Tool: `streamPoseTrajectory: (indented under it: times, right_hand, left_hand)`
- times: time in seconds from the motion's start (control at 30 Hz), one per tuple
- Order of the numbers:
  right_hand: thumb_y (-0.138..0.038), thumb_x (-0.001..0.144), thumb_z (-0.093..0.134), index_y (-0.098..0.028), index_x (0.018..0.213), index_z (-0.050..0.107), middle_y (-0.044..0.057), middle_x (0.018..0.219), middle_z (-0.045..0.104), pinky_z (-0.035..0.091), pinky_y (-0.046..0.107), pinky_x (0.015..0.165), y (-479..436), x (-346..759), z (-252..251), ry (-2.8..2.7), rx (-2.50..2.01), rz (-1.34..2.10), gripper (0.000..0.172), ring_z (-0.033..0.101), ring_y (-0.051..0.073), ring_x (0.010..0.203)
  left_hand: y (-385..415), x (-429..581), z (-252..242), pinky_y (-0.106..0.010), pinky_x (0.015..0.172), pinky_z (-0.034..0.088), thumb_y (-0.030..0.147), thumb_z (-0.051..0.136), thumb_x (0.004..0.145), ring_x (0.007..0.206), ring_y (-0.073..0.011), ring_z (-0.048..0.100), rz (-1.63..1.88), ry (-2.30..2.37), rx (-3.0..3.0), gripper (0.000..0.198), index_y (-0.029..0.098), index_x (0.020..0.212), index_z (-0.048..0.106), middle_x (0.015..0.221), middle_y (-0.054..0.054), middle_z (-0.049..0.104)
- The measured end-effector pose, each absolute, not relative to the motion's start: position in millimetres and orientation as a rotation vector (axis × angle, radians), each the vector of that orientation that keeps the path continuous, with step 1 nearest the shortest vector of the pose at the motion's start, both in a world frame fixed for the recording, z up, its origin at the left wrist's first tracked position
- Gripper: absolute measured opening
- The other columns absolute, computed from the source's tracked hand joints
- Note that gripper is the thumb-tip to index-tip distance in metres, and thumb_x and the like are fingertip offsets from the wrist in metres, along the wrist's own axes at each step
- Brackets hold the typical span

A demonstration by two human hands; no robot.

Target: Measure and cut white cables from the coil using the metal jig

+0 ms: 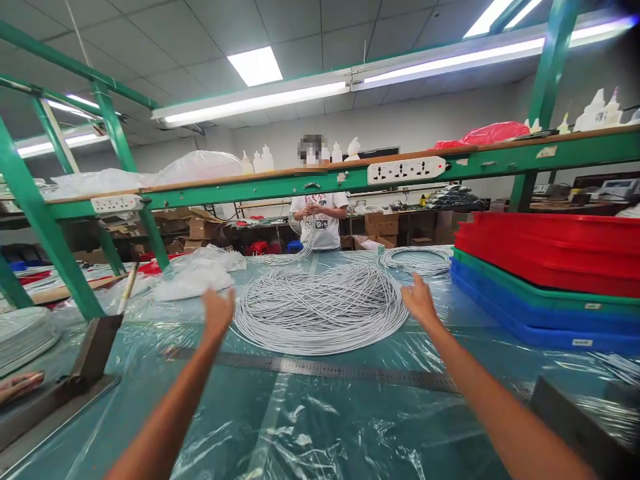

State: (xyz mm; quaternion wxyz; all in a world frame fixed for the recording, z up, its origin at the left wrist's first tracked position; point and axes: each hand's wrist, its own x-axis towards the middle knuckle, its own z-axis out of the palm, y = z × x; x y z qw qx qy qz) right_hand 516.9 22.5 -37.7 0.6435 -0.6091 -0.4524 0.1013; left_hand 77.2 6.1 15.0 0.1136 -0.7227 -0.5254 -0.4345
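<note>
A large coil of thin white-grey cable (320,310) lies in a loose, tangled ring on the plastic-covered bench (215,413). My left hand (219,310) is raised just off the coil's left side, slightly blurred, thumb and fingers apart with nothing seen between them. On the other side, my right hand (419,300) hovers by the coil's right edge, its thumb and forefinger apart. Whether its fingertips touch the cable I cannot tell. A long steel ruler (320,367) lies across the bench in front of the coil.
Stacked red, green and blue trays (545,293) stand at right. A smaller cable coil (420,260) lies behind. Clear plastic bags (195,273) and a hand-lever cutter (93,357) are at left, near another person's hand (20,387). Opposite, a person (320,220) holds cable beneath the green shelf (280,190).
</note>
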Motion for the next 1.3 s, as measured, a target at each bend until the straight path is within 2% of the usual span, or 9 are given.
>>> streamPoseTrajectory:
  times: [0.07, 0.13, 0.23, 0.4, 0.53, 0.67, 0.9, 1.0, 1.3]
  right_hand:
    - [-0.025, 0.073, 0.053, -0.015, 0.125, 0.055, 0.017, 0.123, 0.056, 0.046, 0.046, 0.097, 5, 489, -61, -1.170, -1.345, 0.290, 0.053, 0.061, 0.028, 0.105]
    - [-0.027, 0.077, 0.050, -0.020, 0.124, 0.056, 0.013, 0.123, 0.056, 0.052, 0.042, 0.090, -22, 459, -93, -1.337, -1.270, 0.376, 0.048, 0.062, 0.025, 0.103]
    - [-0.030, 0.086, 0.043, -0.024, 0.127, 0.054, 0.012, 0.126, 0.054, 0.055, 0.041, 0.087, -67, 418, -140, -1.633, -1.150, 0.440, 0.043, 0.061, 0.023, 0.106]
    - [-0.029, 0.091, 0.039, -0.026, 0.125, 0.058, 0.011, 0.135, 0.050, 0.046, 0.043, 0.104, -106, 384, -169, -2.101, -1.032, 0.417, 0.039, 0.055, 0.024, 0.121]
    - [-0.035, 0.093, 0.036, -0.025, 0.121, 0.061, 0.011, 0.132, 0.052, 0.054, 0.038, 0.092, -103, 385, -170, -2.179, -1.033, 0.399, 0.039, 0.060, 0.025, 0.113]
    - [-0.041, 0.095, 0.035, -0.026, 0.123, 0.061, 0.012, 0.133, 0.053, 0.058, 0.031, 0.075, -97, 391, -174, -2.201, -1.067, 0.413, 0.040, 0.066, 0.023, 0.100]
    - [-0.034, 0.093, 0.033, -0.023, 0.115, 0.063, 0.013, 0.131, 0.053, 0.052, 0.040, 0.091, -108, 388, -164, -2.266, -1.089, 0.365, 0.039, 0.060, 0.025, 0.113]
    - [-0.030, 0.092, 0.034, -0.022, 0.113, 0.064, 0.013, 0.130, 0.053, 0.050, 0.041, 0.095, -109, 387, -161, -2.270, -1.101, 0.358, 0.037, 0.057, 0.025, 0.116]
    - [-0.027, 0.092, 0.034, -0.022, 0.109, 0.065, 0.013, 0.130, 0.052, 0.053, 0.039, 0.087, -108, 386, -162, -2.319, -1.114, 0.339, 0.035, 0.064, 0.024, 0.102]
  left_hand:
    - [-30, 118, -26, -0.052, 0.107, 0.037, 0.029, 0.032, 0.105, 0.128, -0.0350, 0.036, -1.208, -1.457, -2.228, 0.042, 0.000, 0.131, 0.045, 0.135, -0.020, 0.037]
    - [-89, 146, -64, -0.042, 0.107, 0.042, 0.030, 0.039, 0.101, 0.132, -0.0274, 0.034, -1.050, -1.283, -2.423, 0.041, 0.015, 0.138, 0.043, 0.146, -0.010, 0.028]
    - [-186, 150, -98, -0.041, 0.106, 0.043, 0.015, 0.036, 0.096, 0.137, -0.0262, 0.027, -0.874, -1.012, -2.521, 0.044, 0.019, 0.140, 0.038, 0.149, -0.011, 0.022]
    - [-297, 83, -84, -0.033, 0.104, 0.045, 0.013, 0.038, 0.100, 0.132, -0.0220, 0.037, -0.949, -1.398, -2.153, 0.033, 0.019, 0.132, 0.041, 0.142, -0.011, 0.032]
    - [-342, 46, -67, -0.033, 0.102, 0.046, 0.023, 0.038, 0.104, 0.125, -0.0211, 0.044, -0.998, -1.614, -1.925, 0.027, 0.021, 0.129, 0.047, 0.137, -0.009, 0.040]
    - [-357, 53, -88, -0.032, 0.098, 0.049, 0.030, 0.037, 0.105, 0.121, -0.0193, 0.047, -1.063, -1.788, -1.924, 0.025, 0.022, 0.127, 0.048, 0.133, -0.007, 0.042]
    - [-302, 109, -164, -0.041, 0.101, 0.046, 0.035, 0.034, 0.106, 0.127, -0.0233, 0.041, -1.102, -1.839, -2.098, 0.031, 0.019, 0.128, 0.050, 0.138, -0.008, 0.038]
    - [-278, 126, -187, -0.045, 0.100, 0.043, 0.030, 0.032, 0.105, 0.127, -0.0254, 0.041, -1.133, -1.697, -2.029, 0.032, 0.019, 0.124, 0.055, 0.134, -0.006, 0.045]
    - [-274, 124, -200, -0.038, 0.097, 0.038, 0.021, 0.030, 0.103, 0.126, -0.0202, 0.043, -1.215, -1.557, -1.958, 0.032, 0.021, 0.121, 0.056, 0.130, 0.001, 0.050]
